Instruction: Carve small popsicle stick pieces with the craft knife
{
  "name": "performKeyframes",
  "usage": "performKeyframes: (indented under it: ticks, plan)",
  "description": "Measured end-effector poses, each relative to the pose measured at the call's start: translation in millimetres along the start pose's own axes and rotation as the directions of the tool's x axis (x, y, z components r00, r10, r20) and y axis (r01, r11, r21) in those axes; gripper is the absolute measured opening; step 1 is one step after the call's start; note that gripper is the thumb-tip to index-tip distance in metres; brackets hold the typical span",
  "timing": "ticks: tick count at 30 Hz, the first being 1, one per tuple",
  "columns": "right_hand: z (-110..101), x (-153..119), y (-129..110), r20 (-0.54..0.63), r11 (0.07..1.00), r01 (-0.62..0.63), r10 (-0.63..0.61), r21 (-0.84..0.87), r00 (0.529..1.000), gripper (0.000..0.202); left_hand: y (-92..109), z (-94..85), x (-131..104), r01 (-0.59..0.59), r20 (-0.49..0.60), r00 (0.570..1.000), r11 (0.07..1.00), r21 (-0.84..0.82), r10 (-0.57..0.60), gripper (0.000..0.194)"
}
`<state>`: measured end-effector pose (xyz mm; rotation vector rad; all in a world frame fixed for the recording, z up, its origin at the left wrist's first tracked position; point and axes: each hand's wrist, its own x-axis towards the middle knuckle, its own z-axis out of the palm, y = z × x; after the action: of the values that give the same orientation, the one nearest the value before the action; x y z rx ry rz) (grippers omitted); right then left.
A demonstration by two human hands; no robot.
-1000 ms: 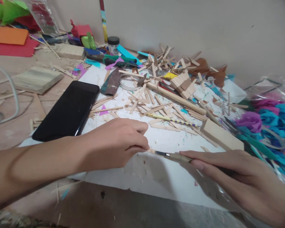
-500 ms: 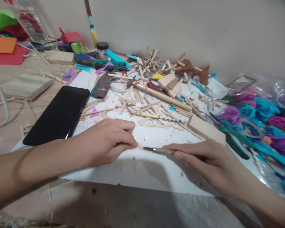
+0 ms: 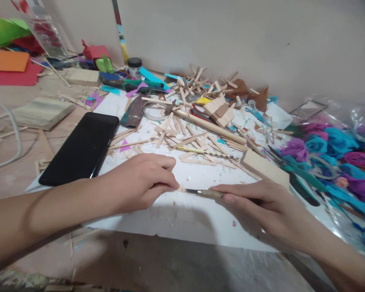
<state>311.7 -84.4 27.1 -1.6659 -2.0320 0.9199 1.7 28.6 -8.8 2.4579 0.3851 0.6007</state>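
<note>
Near the middle of the white sheet (image 3: 200,227), my left hand (image 3: 149,178) pinches the end of a small wooden stick (image 3: 182,189) between its fingertips. My right hand (image 3: 258,202) is closed around the handle of a craft knife (image 3: 208,193), which points left. Its dark blade lies along the stick, close to my left fingertips. Much of the stick is hidden by my fingers and the blade. Behind my hands lie a patterned pencil (image 3: 207,152) and many loose craft sticks (image 3: 197,140).
A black phone (image 3: 80,148) lies beside my left forearm. A wooden block (image 3: 264,168) and green-handled pliers (image 3: 304,186) are behind my right hand. Further back is a hammer (image 3: 209,125); paper flowers (image 3: 331,142) crowd the right.
The whole view has shifted slightly, with objects on the left appearing a little further right. Both hands keep their grips, and the knife stays against the stick.
</note>
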Motion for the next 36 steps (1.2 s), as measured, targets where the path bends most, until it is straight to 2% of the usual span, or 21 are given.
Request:
performKeyframes:
  ticks: [7, 14, 20, 29, 36]
  plan:
    - [3.6, -1.3, 3.8, 0.07, 1.0, 0.0, -0.001, 0.015, 0.998, 0.044, 0.4, 0.4, -0.2, -0.014, -0.005, 1.0, 1.0, -0.016, 0.014, 0.029]
    - [4.4, -1.5, 3.4, 0.062, 1.0, 0.025, -0.025, 0.0, 0.998, 0.043, 1.1, -1.6, -0.2, 0.005, -0.006, 1.0, 1.0, -0.012, -0.005, 0.027]
    - [5.6, 0.2, 4.3, 0.026, 0.994, 0.104, -0.103, -0.042, 0.994, 0.039, 2.1, -3.1, 0.6, 0.021, -0.01, 1.0, 1.0, -0.012, -0.021, 0.024]
    - [3.3, -0.2, 1.8, 0.048, 0.998, 0.061, -0.061, -0.007, 0.997, 0.04, 1.4, -2.1, 0.7, 0.021, -0.006, 1.0, 1.0, -0.01, -0.021, 0.023]
    - [1.3, -0.5, 2.8, 0.033, 0.997, 0.079, -0.078, -0.02, 0.996, 0.037, 2.5, -2.6, 1.6, 0.033, 0.006, 0.999, 0.999, 0.0, -0.033, 0.024]
